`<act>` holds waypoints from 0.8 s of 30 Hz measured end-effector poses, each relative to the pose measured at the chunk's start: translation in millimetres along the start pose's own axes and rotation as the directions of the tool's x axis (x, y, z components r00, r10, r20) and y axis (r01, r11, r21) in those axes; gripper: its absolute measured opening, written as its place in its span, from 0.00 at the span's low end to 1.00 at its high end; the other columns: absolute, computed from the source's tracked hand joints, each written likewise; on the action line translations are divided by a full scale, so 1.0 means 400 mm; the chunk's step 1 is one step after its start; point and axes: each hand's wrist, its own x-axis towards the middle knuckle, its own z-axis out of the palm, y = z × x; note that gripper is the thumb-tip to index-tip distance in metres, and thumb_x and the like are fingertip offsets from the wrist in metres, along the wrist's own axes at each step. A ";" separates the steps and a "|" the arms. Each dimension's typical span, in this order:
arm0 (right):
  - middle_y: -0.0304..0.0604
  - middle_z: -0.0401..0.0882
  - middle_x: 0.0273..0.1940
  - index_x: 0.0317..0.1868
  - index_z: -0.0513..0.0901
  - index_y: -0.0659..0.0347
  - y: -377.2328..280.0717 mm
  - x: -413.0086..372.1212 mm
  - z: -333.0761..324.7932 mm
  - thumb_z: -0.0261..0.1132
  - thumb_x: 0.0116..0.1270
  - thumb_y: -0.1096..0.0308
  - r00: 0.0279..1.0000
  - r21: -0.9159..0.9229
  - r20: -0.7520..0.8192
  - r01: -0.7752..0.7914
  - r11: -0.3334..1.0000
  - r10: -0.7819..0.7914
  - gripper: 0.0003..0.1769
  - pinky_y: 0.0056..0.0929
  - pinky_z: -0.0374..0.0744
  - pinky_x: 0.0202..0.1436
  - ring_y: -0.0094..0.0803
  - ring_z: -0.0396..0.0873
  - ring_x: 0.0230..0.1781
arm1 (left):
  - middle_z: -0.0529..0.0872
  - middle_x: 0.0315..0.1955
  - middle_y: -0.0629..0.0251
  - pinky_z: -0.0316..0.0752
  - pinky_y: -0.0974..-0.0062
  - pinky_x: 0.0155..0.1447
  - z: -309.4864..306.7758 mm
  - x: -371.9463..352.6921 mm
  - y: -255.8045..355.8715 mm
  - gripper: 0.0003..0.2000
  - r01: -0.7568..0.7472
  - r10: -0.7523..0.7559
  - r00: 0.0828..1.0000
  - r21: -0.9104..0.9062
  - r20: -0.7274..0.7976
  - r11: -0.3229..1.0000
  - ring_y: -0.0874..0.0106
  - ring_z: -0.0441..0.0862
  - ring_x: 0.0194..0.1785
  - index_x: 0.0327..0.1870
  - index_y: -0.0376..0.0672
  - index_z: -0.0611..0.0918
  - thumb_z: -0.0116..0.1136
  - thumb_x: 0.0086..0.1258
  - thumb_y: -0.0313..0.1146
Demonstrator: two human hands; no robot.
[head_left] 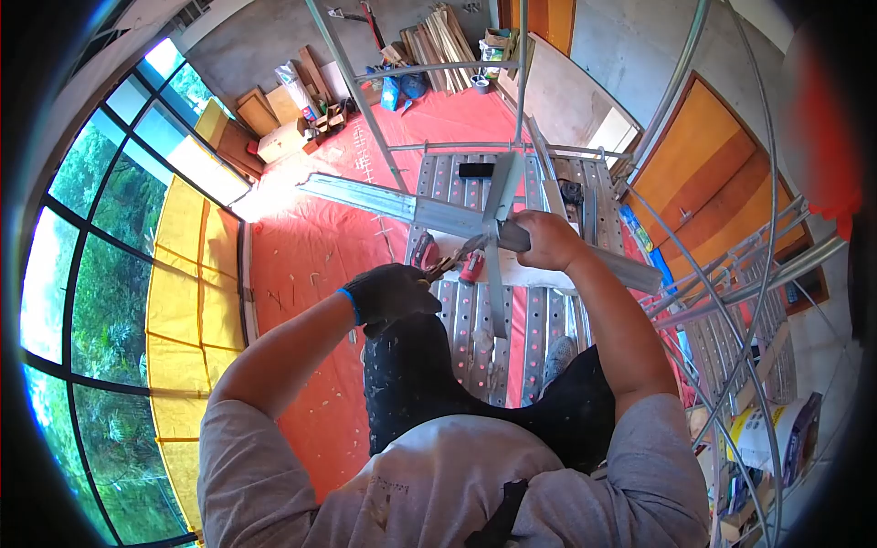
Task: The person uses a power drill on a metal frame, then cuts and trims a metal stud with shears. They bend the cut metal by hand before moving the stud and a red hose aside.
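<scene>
My left hand [391,294], in a black glove, is closed on the handles of a pair of tin snips [449,262]. Their jaws point up and right, right at the bent part of a galvanized metal channel [448,216]. My bare right hand [546,241] grips this channel just right of the bend. Strips of its metal stick out up and down there, making a cross shape. One long end reaches left over the red floor sheet, the other passes under my right forearm. A red power tool [471,267] lies below the snips on the perforated platform [470,342].
A black phone-like slab [476,171] lies on the platform. Scaffold tubes [521,82] rise ahead and to the right. Wood strips [437,47] and boxes [281,140] stand by the far wall. Red sheeting [306,274] covers the floor below, beside large windows [110,237].
</scene>
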 end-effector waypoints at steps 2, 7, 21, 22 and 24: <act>0.54 0.84 0.55 0.60 0.82 0.62 -0.004 -0.004 -0.005 0.72 0.47 0.65 0.999 -0.019 0.038 -0.006 1.000 0.006 0.35 0.40 0.80 0.64 0.51 0.83 0.56 | 0.88 0.33 0.61 0.81 0.67 0.44 -0.002 -0.006 0.004 0.15 0.003 -0.009 0.999 -0.122 -0.042 0.992 0.67 0.87 0.37 0.43 0.45 0.86 0.65 0.68 0.47; 0.52 0.84 0.58 0.66 0.79 0.60 -0.019 -0.010 -0.023 0.71 0.50 0.65 0.995 -0.038 0.086 -0.037 0.999 0.040 0.38 0.41 0.80 0.65 0.50 0.83 0.57 | 0.86 0.28 0.61 0.79 0.69 0.41 -0.040 0.015 -0.041 0.18 0.032 -0.002 0.988 -0.194 0.154 0.980 0.69 0.86 0.33 0.42 0.36 0.85 0.66 0.67 0.46; 0.52 0.85 0.46 0.50 0.83 0.61 -0.009 -0.013 -0.034 0.75 0.47 0.68 0.997 0.201 -0.081 0.030 0.979 -0.014 0.26 0.41 0.83 0.56 0.50 0.85 0.49 | 0.86 0.40 0.61 0.78 0.72 0.54 -0.001 0.013 -0.105 0.17 0.314 -0.167 0.944 -0.627 0.283 0.713 0.69 0.84 0.45 0.55 0.36 0.82 0.68 0.68 0.33; 0.52 0.85 0.46 0.49 0.83 0.61 -0.008 -0.013 -0.034 0.75 0.47 0.68 0.996 0.209 -0.089 0.037 0.977 -0.019 0.25 0.41 0.83 0.55 0.50 0.85 0.49 | 0.86 0.40 0.60 0.78 0.71 0.55 -0.001 0.013 -0.103 0.17 0.315 -0.150 0.945 -0.676 0.292 0.667 0.69 0.85 0.45 0.56 0.35 0.81 0.67 0.68 0.32; 0.52 0.85 0.45 0.50 0.83 0.61 -0.011 -0.014 -0.036 0.75 0.47 0.68 0.994 0.183 -0.103 0.053 0.982 -0.035 0.25 0.41 0.83 0.55 0.50 0.85 0.48 | 0.87 0.41 0.58 0.78 0.70 0.57 0.017 0.014 -0.114 0.17 0.237 -0.057 0.967 -0.792 0.249 0.563 0.68 0.85 0.46 0.57 0.34 0.81 0.66 0.69 0.30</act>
